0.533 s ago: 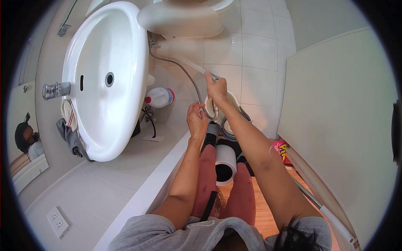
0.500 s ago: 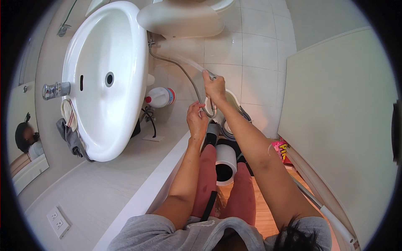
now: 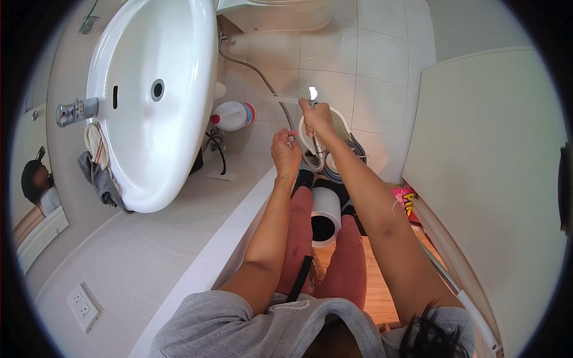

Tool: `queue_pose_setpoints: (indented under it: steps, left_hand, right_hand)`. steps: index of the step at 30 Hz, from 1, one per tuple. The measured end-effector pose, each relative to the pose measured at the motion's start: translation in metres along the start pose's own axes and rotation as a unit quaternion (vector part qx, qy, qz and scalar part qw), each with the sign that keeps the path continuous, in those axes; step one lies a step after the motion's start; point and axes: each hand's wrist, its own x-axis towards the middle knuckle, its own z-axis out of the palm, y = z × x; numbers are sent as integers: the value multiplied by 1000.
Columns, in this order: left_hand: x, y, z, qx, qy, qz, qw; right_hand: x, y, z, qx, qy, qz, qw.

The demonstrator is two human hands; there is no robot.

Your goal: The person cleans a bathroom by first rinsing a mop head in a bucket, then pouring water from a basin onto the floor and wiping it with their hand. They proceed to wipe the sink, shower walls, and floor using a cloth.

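My right hand (image 3: 317, 119) is closed around a hand-held sprayer (image 3: 316, 143). A whitish jet of water leaves its head toward the left, above the tiled floor. From the sprayer a flexible metal hose (image 3: 258, 71) loops down and runs up to a wall valve (image 3: 222, 37) near the toilet. Under my right hand stands a pale bucket (image 3: 344, 121), partly covered by the hand and forearm. My left hand (image 3: 286, 154) hovers left of the hose with loosely bent fingers apart, holding nothing that I can see.
At left is a white sink (image 3: 128, 143) with a chrome faucet (image 3: 77, 111) and cloths (image 3: 98, 179). A white jug (image 3: 231, 116) with a red cap stands beneath it. A white cylinder (image 3: 325, 206) sits between my legs; a pale door panel (image 3: 471, 119) is at right.
The water jet has swung from up-left to nearly straight left. My left hand now sits clear of the hose. The whole view has shifted slightly, showing less of the toilet.
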Motion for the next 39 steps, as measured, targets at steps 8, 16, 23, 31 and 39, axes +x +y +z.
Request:
queue_pose_setpoints:
  steps: [8, 16, 23, 31, 39]
  left_hand:
    - [5, -9, -4, -10, 36, 7, 999]
    - [11, 6, -2, -57, 40, 0, 998]
    - [13, 6, 2, -56, 18, -8, 998]
    - [11, 17, 5, -72, 1, 28, 997]
    - [3, 26, 7, -89, -54, -15, 994]
  right_hand:
    - [4, -5, 26, 71, 60, -79, 993]
    - [26, 27, 19, 58, 183, -166, 967]
    - [22, 30, -63, 269, 319, 42, 908]
    - [8, 41, -178, 461, 454, -19, 762]
    - [-38, 133, -179, 526, 521, 89, 666]
